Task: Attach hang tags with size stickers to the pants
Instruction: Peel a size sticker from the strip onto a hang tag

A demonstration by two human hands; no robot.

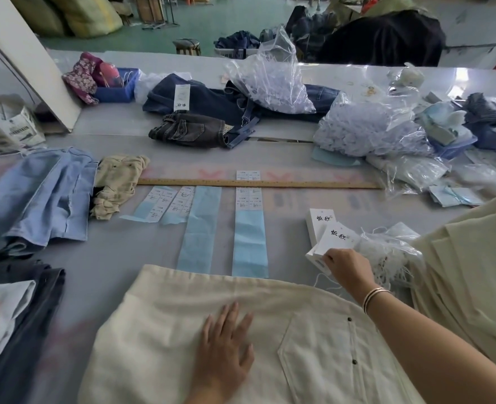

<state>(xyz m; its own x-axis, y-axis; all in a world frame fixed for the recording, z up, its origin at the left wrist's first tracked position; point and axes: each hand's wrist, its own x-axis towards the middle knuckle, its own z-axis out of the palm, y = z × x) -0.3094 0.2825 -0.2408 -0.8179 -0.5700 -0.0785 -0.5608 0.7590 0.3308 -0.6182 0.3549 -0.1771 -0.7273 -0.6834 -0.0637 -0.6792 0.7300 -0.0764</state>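
Cream pants (313,330) lie spread on the table in front of me, a buttoned back pocket at the right. My left hand (226,348) rests flat on the fabric with its fingers straight. My right hand (347,265) reaches past the waistband and pinches a white hang tag (338,237) at a small stack of hang tags (321,224). Beyond the pants, blue backing strips carry size stickers (249,199), and more sticker strips (168,204) lie to the left. A bundle of white tag strings (386,255) sits beside the tags.
A wooden ruler (258,183) lies across the table's middle. Folded blue pants (37,199) and dark pants (22,316) sit at the left, a stack of cream pants (468,258) at the right. Jeans (211,112) and plastic bags (369,132) crowd the far side.
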